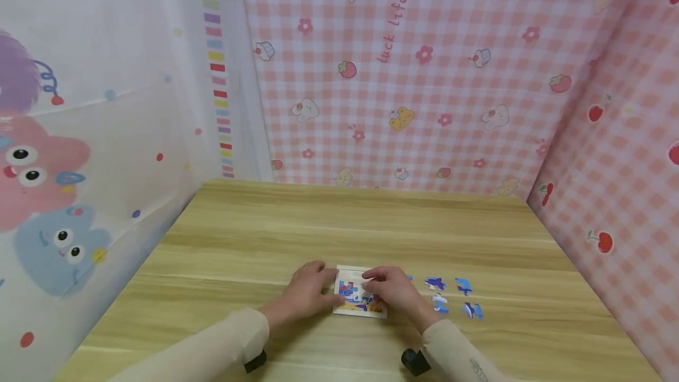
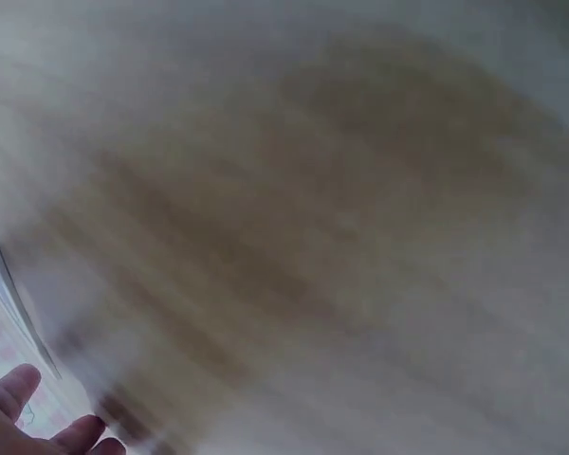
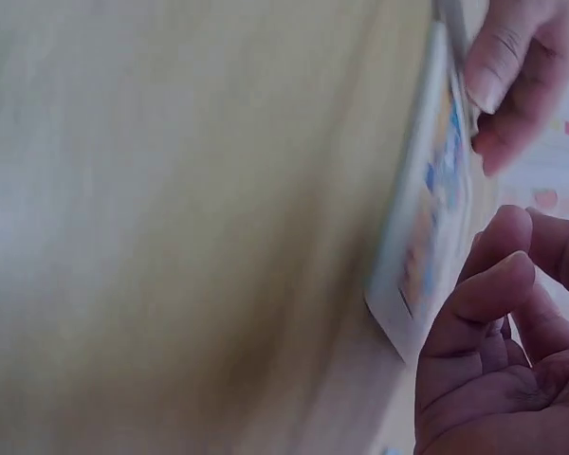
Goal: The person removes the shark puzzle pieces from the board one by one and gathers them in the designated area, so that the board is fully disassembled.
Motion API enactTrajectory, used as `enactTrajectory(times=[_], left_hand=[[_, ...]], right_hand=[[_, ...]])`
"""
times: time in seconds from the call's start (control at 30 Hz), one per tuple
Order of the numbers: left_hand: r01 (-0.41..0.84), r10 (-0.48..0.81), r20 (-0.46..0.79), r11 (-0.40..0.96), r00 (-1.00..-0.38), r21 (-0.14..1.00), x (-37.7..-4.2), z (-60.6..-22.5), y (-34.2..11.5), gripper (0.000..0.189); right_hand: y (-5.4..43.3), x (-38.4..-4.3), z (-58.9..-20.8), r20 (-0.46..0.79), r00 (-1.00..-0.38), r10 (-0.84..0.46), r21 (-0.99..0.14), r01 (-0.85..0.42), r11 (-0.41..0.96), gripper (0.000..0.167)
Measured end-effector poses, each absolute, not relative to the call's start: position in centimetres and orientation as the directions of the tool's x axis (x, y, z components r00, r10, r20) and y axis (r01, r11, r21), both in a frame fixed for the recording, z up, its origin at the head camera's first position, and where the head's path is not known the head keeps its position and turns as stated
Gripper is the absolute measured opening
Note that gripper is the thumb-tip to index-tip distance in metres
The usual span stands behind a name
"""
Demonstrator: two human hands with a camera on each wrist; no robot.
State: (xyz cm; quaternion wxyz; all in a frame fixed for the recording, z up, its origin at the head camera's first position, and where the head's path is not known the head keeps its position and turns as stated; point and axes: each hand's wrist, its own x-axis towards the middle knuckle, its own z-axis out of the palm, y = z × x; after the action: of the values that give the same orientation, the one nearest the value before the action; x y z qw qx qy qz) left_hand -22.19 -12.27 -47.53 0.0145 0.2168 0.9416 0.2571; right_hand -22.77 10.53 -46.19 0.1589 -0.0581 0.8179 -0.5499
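A small jigsaw puzzle in a white-rimmed tray (image 1: 361,315) lies on the table, its picture partly filled with blue, red and yellow pieces. My left hand (image 1: 307,290) is at the tray's left side, thumb over the lower left edge and fingers by the upper left corner. In the right wrist view that left thumb (image 3: 493,81) is right at the tray's rim. Over the tray's right half bends my right hand (image 1: 395,290). Its thumb and index fingertips (image 3: 512,270) come close together above the picture; I cannot tell whether a piece is between them.
Several loose blue puzzle pieces (image 1: 464,286) lie right of the tray, one partly hidden behind my right hand. The wooden table (image 1: 254,223) meets patterned cloth (image 1: 403,87) at the back and sides. The left wrist view is mostly blurred tabletop.
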Motion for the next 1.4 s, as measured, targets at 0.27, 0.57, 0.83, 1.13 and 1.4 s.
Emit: enactTrajectory(times=[0.27,0.57,0.83,1.13,1.4], left_hand=[[0.416,0.428,0.08,0.792,-0.9,0.446,-21.9,-47.7,-11.9,0.062],[0.397,0.406,0.089,0.787,-0.91,0.472,-21.9,-48.3,-12.1,0.063],[0.398,0.407,0.09,0.782,-0.909,0.48,-22.0,-48.5,-12.1,0.062],[0.412,0.417,0.102,0.774,-0.903,0.482,-21.9,-47.8,-11.7,0.062],[0.415,0.421,0.105,0.766,-0.901,0.492,-21.6,-47.7,-12.0,0.06]], right_hand=[[9.7,-22.2,-47.0,-0.218,-0.945,-0.243,-0.897,0.096,0.431,0.021],[9.2,-22.2,-47.0,-0.184,-0.945,-0.269,-0.882,0.038,0.469,0.019],[8.8,-22.3,-46.8,-0.238,-0.944,-0.228,-0.907,0.133,0.399,0.017],[8.2,-22.7,-47.5,-0.201,-0.961,-0.19,-0.938,0.134,0.319,0.019],[8.0,-22.5,-47.5,-0.212,-0.96,-0.184,-0.931,0.141,0.338,0.014]])
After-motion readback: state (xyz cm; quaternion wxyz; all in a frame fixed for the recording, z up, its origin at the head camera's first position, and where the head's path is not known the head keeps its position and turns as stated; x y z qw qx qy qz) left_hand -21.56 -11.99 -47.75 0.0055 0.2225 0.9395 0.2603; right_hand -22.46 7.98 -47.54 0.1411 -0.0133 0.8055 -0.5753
